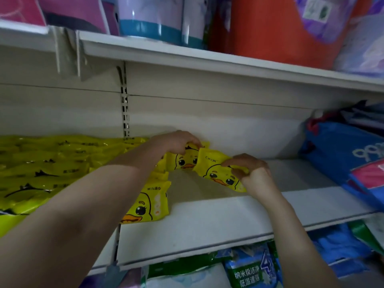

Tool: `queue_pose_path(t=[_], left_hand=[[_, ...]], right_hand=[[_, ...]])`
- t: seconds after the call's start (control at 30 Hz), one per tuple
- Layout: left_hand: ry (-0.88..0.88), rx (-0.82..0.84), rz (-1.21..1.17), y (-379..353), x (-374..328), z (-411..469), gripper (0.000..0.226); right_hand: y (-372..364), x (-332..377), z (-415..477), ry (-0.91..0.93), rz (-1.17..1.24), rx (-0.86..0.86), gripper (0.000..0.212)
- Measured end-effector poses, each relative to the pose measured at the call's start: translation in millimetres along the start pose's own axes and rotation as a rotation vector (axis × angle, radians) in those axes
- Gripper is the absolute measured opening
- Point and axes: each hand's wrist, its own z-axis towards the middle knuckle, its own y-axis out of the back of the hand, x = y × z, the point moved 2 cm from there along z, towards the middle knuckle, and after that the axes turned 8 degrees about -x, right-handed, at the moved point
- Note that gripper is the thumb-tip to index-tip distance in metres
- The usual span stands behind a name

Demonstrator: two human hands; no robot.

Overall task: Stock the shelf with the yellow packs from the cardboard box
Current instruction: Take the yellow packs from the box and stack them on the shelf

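Left hand: fingers pinched a yellow pack at the shelf back.
Right hand: fingers gripped a second pack, touching the first.
Progress: stocked packs filled the left; bare shelf lay rightward; cardboard box unseen.

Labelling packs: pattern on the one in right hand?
Cartoon duck face, orange beak, on yellow pack; head view.

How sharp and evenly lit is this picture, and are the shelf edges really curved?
Head view: dim, shaded under the top shelf; the duck pack in the right hand is fairly sharp; the yellow stack at left is smeared, with glare streaks; the goods above are blurred; shelf edges bow from the wide lens.
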Motion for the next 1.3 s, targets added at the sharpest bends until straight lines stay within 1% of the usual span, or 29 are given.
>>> queue_pose_path(t=[0.1, 0.2, 0.4, 0.47, 0.57, 0.63, 0.73, 0.87, 0.93, 1.1, 1.2, 1.3], left_hand=[[-0.005, -0.021, -0.053, 8.3, 8.7, -2.3, 0.071], [0.011, -0.055, -0.085, 17.7, 19.5, -6.5, 0.066], [0.074, -0.1, -0.137, 26.5, 31.6, -23.8, 0.071], [0.082, -0.123, -0.155, 29.1, 32.1, -31.3, 0.07], [0.094, -0.162, -0.182, 31.2, 31.7, -42.2, 0.069], [0.096, -0.183, -0.173, 33.4, 27.4, -50.9, 0.067], [0.102, -0.238, -0.181, 39.1, 15.7, -67.6, 0.062], [0.114, -0.316, -0.227, 43.8, 0.1, -91.8, 0.054], [0.124, -0.369, -0.261, 44.9, -11.2, -104.3, 0.05], [0.194, -0.575, -0.371, 37.4, -42.9, -134.1, 0.046], [0.21, -0.705, -0.417, 26.8, -61.2, -160.5, 0.045], [0.257, -0.812, -0.443, 15.5, -75.9, -190.0, 0.043]], right_hand=[[-20.2, 1.0, 14.0, 0.078, 0.022, 0.071, 0.045], [-38.2, 7.6, 29.9, 0.141, 0.008, 0.088, 0.044], [-76.1, 24.9, 55.9, 0.099, 0.063, 0.195, 0.047], [-86.9, 26.2, 61.3, 0.116, 0.019, 0.171, 0.048], [-94.4, 30.7, 63.7, 0.144, -0.173, 0.17, 0.041], [-97.4, 32.7, 61.3, 0.146, -0.251, 0.174, 0.041], [-98.9, 33.2, 54.0, 0.149, -0.257, 0.114, 0.043], [-90.4, 41.5, 45.1, 0.115, -0.231, 0.112, 0.046], [-82.5, 46.8, 41.9, 0.098, -0.17, 0.088, 0.044], [-57.3, 63.1, 25.1, 0.128, -0.059, 0.023, 0.04], [-43.2, 77.5, 5.1, 0.162, 0.027, -0.06, 0.038], [-34.9, 95.3, -14.8, 0.171, 0.115, -0.048, 0.042]])
